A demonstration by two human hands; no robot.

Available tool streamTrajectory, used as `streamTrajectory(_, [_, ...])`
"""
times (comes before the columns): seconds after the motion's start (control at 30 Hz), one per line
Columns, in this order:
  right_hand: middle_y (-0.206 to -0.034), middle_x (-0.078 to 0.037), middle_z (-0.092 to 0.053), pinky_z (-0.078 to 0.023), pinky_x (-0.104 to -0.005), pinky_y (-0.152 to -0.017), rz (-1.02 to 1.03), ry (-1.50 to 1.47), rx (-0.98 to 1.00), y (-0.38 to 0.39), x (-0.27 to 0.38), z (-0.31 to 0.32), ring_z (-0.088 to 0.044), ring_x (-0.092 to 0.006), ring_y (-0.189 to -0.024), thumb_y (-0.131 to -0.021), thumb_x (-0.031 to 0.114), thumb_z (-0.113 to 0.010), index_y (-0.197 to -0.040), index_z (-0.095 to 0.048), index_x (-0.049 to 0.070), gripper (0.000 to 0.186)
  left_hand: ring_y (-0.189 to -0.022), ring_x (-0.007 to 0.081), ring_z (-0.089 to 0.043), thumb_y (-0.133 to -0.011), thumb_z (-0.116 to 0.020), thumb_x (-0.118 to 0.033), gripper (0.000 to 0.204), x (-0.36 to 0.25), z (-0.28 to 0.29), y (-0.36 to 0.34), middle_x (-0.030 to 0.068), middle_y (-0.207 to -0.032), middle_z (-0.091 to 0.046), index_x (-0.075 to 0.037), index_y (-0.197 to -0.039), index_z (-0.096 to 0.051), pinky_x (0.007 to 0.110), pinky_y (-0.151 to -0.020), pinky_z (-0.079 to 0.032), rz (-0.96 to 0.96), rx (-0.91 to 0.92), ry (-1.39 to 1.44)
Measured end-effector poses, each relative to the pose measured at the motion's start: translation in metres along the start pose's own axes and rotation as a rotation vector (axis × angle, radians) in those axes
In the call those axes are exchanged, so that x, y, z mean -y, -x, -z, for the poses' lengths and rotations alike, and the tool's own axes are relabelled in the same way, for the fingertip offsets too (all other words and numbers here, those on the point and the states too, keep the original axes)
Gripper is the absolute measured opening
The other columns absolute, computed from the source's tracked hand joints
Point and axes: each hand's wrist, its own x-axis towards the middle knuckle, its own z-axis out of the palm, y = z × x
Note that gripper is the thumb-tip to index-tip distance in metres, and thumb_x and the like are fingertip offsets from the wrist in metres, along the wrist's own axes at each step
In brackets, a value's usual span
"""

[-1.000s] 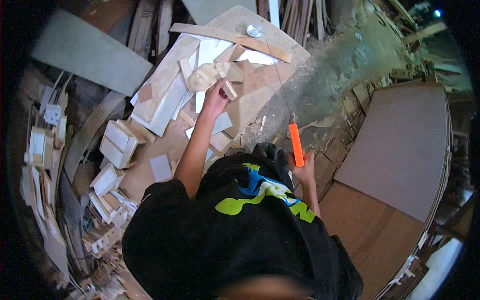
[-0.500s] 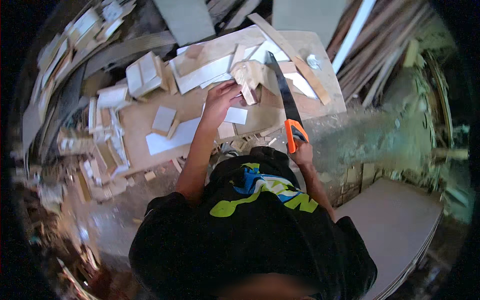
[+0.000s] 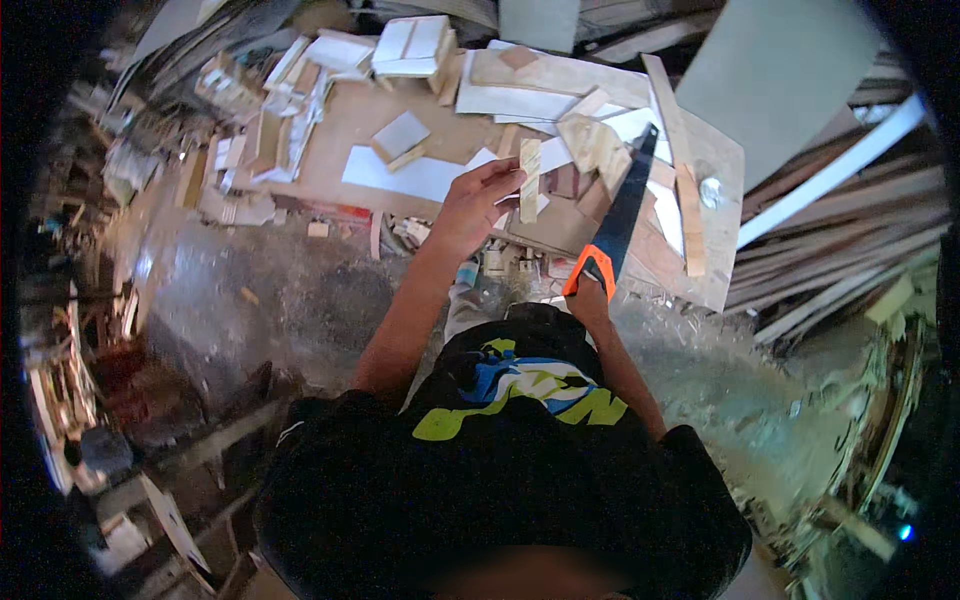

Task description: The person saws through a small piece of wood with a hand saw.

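My left hand (image 3: 475, 205) holds a short, pale wooden strip (image 3: 529, 190) upright above the low board platform (image 3: 340, 115). My right hand (image 3: 589, 292) grips a hand saw (image 3: 636, 194) by its orange-and-black handle, the long dark blade pointing away from me over the offcuts. A pale, irregularly shaped wood piece (image 3: 590, 148) lies among white and tan board scraps just beyond my left hand, left of the blade. A long narrow tan plank (image 3: 685, 200) lies to the right of the saw, beside a small shiny round object (image 3: 712, 192).
Wooden box-like pieces (image 3: 410, 45) and stacked offcuts sit along the platform's back and left. A large grey panel (image 3: 785, 70) and long timber strips (image 3: 820, 260) rise at right. The dusty floor (image 3: 260, 290) has scattered debris; more scrap wood (image 3: 85, 400) lies at far left.
The view has turned so the platform shows square ahead. My left hand has raised the wooden piece upright. The saw, earlier seen edge-on, now shows its blade face, angled rightward.
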Motion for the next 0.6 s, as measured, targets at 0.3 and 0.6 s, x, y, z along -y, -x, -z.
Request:
streamTrajectory(0.3, [-0.079, -0.021, -0.060, -0.046, -0.0433, -0.070, 0.047, 0.079, -0.150, -0.087, -0.002, 0.018, -0.058, -0.0378, -0.077, -0.062, 0.034, -0.074, -0.087, -0.051, -0.001, 0.049, -0.086, 0.0209, -0.057, -0.080, -0.056, -0.014, 0.031, 0.033, 0.036, 0.060, 0.0096, -0.093, -0.058, 0.003, -0.106, -0.049, 0.032, -0.077, -0.047, 0.066, -0.234, 0.276])
streamTrajectory(0.6, [-0.099, -0.020, -0.054, -0.046, -0.0418, -0.074, 0.001, 0.350, -0.255, -0.139, -0.003, 0.038, -0.055, -0.0335, -0.092, -0.065, 0.037, -0.070, -0.097, -0.051, 0.002, 0.051, -0.081, 0.0230, -0.058, -0.080, -0.056, -0.014, 0.029, 0.121, 0.112, 0.072, 0.0101, -0.089, -0.057, 0.003, -0.103, -0.049, 0.032, -0.073, -0.048, 0.167, -0.562, 0.415])
